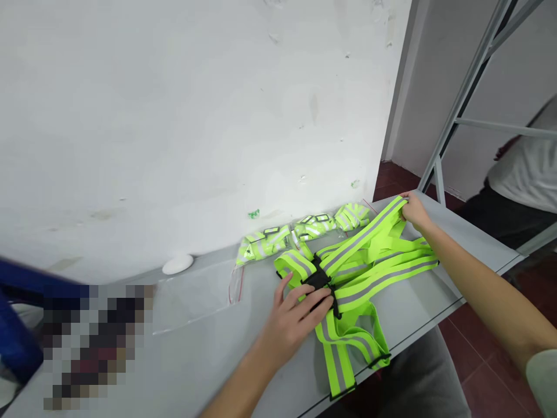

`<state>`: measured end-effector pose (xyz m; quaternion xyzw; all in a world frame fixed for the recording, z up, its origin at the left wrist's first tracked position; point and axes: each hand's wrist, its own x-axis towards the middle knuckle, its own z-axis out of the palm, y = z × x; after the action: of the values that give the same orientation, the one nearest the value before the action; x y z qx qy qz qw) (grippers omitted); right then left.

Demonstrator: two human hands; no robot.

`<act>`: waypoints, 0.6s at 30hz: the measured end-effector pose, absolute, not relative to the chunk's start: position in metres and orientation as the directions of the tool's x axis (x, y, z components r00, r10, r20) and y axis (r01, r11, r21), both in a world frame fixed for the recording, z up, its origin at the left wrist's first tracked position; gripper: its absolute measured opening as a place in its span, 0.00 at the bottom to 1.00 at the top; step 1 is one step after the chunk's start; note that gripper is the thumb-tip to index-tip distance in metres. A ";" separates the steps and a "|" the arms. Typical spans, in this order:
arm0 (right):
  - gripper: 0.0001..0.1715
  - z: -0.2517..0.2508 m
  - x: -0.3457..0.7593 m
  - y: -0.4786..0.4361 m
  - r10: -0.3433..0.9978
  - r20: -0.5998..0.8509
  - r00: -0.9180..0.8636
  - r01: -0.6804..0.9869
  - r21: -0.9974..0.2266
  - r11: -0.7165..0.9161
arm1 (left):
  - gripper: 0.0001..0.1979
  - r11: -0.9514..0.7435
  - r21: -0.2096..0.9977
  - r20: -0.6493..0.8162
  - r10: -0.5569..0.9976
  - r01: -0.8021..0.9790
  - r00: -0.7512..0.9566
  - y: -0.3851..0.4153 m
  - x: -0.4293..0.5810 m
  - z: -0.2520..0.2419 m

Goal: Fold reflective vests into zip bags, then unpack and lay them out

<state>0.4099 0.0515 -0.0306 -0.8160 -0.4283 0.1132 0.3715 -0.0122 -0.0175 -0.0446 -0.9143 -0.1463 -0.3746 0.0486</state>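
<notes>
A neon-yellow reflective vest (365, 247) made of grey-striped straps lies spread on the grey table (209, 354). My left hand (296, 313) rests on it with fingers apart, touching the black centre piece (319, 277) where the straps meet. At the far right end, my right hand (415, 210) is closed around a strap and lifts it a little; its fingertips are partly hidden. Looser straps with black sliders hang toward the table's front edge. Behind the vest, along the wall, several folded vests (263, 242) sit in clear plastic bags.
A flat clear bag (191, 299) lies left of the vest, near a white oval object (177, 265). The white wall (195, 128) borders the table's back. A metal frame (461, 98) stands at right, with a person (526, 168) behind it. One area at left is pixelated.
</notes>
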 end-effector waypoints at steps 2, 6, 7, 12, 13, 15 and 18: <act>0.21 -0.031 0.409 0.054 0.788 0.091 0.609 0.582 -0.726 -0.366 | 0.18 -0.947 0.048 0.686 0.261 0.316 0.679 -0.015 -0.013 -0.044; 0.18 -0.032 0.408 0.050 0.814 -0.007 0.580 0.568 -0.713 -0.411 | 0.25 -0.931 0.101 0.597 0.339 0.351 0.727 -0.012 -0.014 -0.041; 0.18 -0.032 0.408 0.047 0.823 -0.028 0.568 0.578 -0.699 -0.422 | 0.27 -0.928 0.124 0.569 0.357 0.352 0.741 -0.011 -0.015 -0.040; 0.25 -0.017 0.397 0.021 0.853 0.029 0.521 0.683 -0.614 -0.396 | 0.19 -0.868 0.244 0.529 0.492 0.431 0.691 -0.002 -0.024 -0.039; 0.27 -0.011 0.388 0.011 0.862 0.069 0.502 0.712 -0.599 -0.367 | 0.14 -0.847 0.265 0.498 0.530 0.461 0.687 0.001 -0.027 -0.039; 0.27 -0.002 0.359 -0.018 0.898 0.138 0.417 0.770 -0.579 -0.268 | 0.07 -0.793 0.309 0.388 0.609 0.525 0.692 0.005 -0.032 -0.040; 0.23 0.004 0.299 -0.072 0.983 0.160 0.086 0.823 -0.568 0.020 | 0.09 -0.677 0.350 0.191 0.728 0.647 0.659 0.007 -0.034 -0.041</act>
<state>0.2987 -0.0725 0.0035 -0.6845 -0.6598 0.1465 0.2734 -0.0341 0.0066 -0.0413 -0.9018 -0.3812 -0.1595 -0.1265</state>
